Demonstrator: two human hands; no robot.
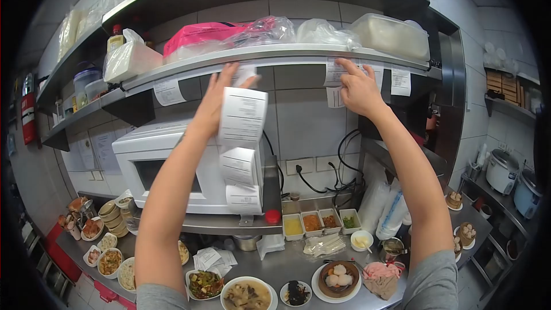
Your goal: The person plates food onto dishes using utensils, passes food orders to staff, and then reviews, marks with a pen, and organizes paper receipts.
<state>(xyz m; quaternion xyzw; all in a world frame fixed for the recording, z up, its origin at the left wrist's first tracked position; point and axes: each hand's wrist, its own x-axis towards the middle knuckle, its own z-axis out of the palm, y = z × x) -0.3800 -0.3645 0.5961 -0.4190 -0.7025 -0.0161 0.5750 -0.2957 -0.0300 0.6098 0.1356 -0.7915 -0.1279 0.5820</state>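
Note:
Both my arms reach up to the metal shelf edge, where printed receipts hang. My left hand (pixel 218 95) is raised with its fingers pointing up and its thumb out to the right. A long strip of receipts (pixel 244 117) hangs from this hand, down in front of the white microwave (pixel 172 163). A smaller slip (pixel 247 73) at its fingertips is blurred. My right hand (pixel 361 89) has its fingers closed on a receipt (pixel 334 73) at the shelf edge, partly covering it. Other slips hang beside it: one receipt (pixel 400 81) to the right, another receipt (pixel 168 92) far left.
On the shelf (pixel 275 51) lie a pink bag (pixel 201 37) and a plastic tub (pixel 392 35). Below, the counter holds a soup bowl (pixel 247 294), a dumpling steamer (pixel 338 280), a plate of greens (pixel 205 283) and condiment trays (pixel 313 224). Black cables (pixel 330 181) hang against the wall.

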